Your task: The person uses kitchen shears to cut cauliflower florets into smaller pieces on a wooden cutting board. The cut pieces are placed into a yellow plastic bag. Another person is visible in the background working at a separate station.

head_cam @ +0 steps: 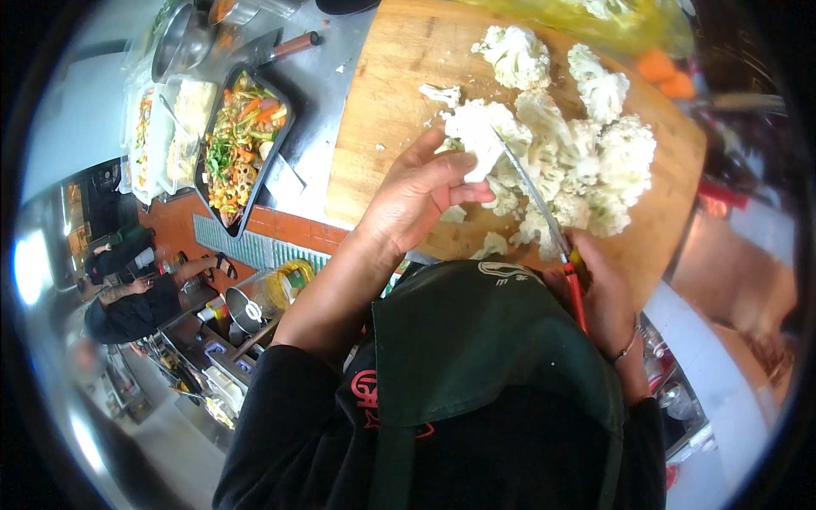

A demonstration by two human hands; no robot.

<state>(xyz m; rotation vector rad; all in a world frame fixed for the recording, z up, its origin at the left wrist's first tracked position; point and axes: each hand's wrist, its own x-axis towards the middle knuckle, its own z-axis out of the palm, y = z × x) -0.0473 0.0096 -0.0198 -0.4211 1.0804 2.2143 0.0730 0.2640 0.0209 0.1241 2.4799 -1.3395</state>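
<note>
My left hand [424,185] holds a white cauliflower piece [481,131] over a round wooden cutting board [382,83]. In my right hand [602,287] are scissors [539,197] with red and yellow handles, their long blades reaching up to the held piece. How far apart the blades are, I cannot tell. A heap of cauliflower florets [621,162] lies under and to the right of the scissors. Two larger florets rest farther up on the board, and small crumbs are scattered to the left of the heap.
Left of the board, a black tray of mixed cooked vegetables [245,153] stands near clear food containers [191,127] and a cleaver [296,46] on the metal counter. A yellow plastic bag [593,25] with cauliflower touches the board's far side. A person in black [140,299] is at far left.
</note>
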